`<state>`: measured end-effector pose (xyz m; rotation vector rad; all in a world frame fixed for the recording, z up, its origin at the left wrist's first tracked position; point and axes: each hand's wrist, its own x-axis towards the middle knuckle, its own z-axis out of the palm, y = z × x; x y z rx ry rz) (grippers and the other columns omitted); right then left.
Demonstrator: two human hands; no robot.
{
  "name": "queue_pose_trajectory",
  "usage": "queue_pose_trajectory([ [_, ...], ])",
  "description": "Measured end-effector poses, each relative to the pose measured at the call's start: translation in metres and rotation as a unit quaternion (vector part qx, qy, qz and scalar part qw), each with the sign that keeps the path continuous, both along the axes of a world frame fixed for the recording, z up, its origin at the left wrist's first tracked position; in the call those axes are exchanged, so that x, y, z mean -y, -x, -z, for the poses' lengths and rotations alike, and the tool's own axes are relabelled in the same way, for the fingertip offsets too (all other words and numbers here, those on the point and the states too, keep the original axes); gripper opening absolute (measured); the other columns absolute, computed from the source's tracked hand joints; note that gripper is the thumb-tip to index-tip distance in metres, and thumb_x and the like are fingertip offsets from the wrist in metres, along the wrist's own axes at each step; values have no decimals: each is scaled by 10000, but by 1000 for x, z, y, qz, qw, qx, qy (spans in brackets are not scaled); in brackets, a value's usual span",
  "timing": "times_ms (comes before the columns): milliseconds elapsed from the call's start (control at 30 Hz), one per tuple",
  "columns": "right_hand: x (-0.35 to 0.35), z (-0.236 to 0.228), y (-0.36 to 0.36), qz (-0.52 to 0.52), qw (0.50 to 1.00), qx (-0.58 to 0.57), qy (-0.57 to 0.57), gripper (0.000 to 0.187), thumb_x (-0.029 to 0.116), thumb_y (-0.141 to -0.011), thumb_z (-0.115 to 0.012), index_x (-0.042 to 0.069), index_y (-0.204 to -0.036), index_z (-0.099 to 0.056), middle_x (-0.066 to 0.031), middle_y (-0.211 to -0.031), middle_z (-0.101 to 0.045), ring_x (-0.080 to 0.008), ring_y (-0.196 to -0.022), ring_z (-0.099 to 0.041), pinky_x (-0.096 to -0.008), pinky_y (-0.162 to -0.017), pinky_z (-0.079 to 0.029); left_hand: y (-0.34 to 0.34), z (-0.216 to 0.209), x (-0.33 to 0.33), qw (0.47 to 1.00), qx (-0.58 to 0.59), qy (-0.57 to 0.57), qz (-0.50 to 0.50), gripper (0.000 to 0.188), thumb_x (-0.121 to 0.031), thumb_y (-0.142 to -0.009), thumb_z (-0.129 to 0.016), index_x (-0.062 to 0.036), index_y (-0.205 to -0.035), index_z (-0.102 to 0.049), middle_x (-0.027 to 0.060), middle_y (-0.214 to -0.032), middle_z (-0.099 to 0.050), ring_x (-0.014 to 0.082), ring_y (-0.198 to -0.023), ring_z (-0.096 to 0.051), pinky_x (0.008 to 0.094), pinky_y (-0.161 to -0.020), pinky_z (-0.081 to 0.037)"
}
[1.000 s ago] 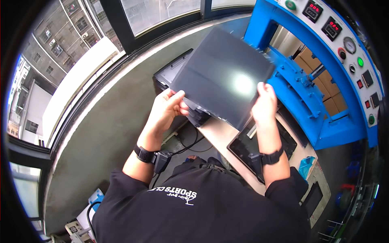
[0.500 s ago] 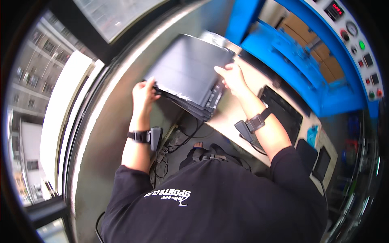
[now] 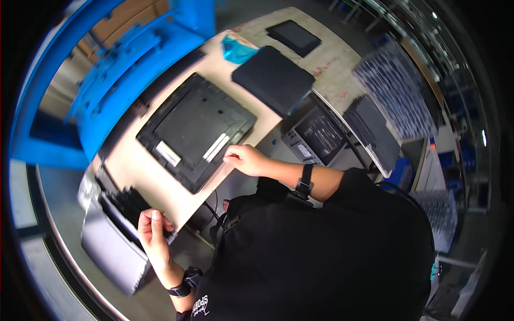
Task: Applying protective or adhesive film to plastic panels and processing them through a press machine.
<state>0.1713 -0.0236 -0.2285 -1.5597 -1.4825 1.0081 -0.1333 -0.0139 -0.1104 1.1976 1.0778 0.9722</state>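
Observation:
At the lower left, my left hand (image 3: pixel 154 231) is beside a stack of thin black panels (image 3: pixel 115 249). Its fingers are loosely bent and a little apart, with nothing visible in them. The panels lean together at the table's left end, some with ragged upper edges. My right hand (image 3: pixel 246 160) is closed, its fingers curled in, with nothing visible in them. It hovers by the near right edge of a black rectangular tray-like fixture (image 3: pixel 198 125). Two pale strips (image 3: pixel 217 147) lie on the fixture's near part.
A blue press machine (image 3: pixel 144 64) stands behind the table (image 3: pixel 123 160). Farther right are a black folded pad (image 3: pixel 273 77), a teal cloth (image 3: pixel 235 51) and a flat black panel (image 3: pixel 294 37). Stacks of grey trays (image 3: pixel 393 88) stand at the right.
My view has swung to the right. Both hands held the stack of black panels before; now the stack rests at the table's left end and my right hand has moved to the fixture.

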Motion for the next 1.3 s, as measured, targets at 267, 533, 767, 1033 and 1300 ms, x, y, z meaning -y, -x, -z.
queue_pose_trajectory([
  [267, 21, 9, -209, 245, 894, 366, -82, 691, 312, -726, -748, 74, -1300, -445, -183, -1332, -414, -363, -1243, -394, -484, -992, -341, -148, 21, -48, 988, -52, 62, 135, 193, -193, -954, -548, -7, -923, -585, 17, -707, -563, 92, -641, -537, 220, -614, -442],
  [533, -26, 19, -247, -2, 917, 388, -90, 843, 531, -689, -725, 69, -1340, -453, -209, -1432, -340, -389, -1356, -271, -568, -1101, -182, -303, 32, -91, 963, -145, 10, 227, 221, -222, -948, -561, -2, -948, -583, 33, -745, -593, 104, -672, -555, 240, -632, -453],
  [767, -176, -9, -293, -237, 935, 252, 75, 671, 482, -721, -722, 60, -1213, -549, -182, -1175, -598, -362, -1030, -593, -443, -840, -487, -339, 14, -106, 965, -188, -27, 180, 226, -219, -947, -566, 6, -941, -587, 33, -756, -596, 106, -706, -555, 247, -667, -454],
  [1033, -327, 67, -278, 81, 903, 409, -107, 438, 335, -805, -664, 61, -1137, -581, -177, -1056, -623, -357, -997, -607, -424, -862, -478, -363, 70, -77, 887, -366, 47, 277, 690, -319, -872, -641, 20, -1378, -317, 280, -1304, -471, 327, -1121, -564, 378, -923, -469],
  [1300, -307, -80, -300, 62, 885, -425, -181, 127, 66, -827, -597, 18, -945, -590, -49, -834, -627, -124, -736, -594, -288, -669, -504, -409, 97, -102, 722, -478, -303, 398, 660, -365, -791, -682, -20, -1307, -460, 232, -1409, -376, 422, -1270, -390, 466, -1036, -360],
])
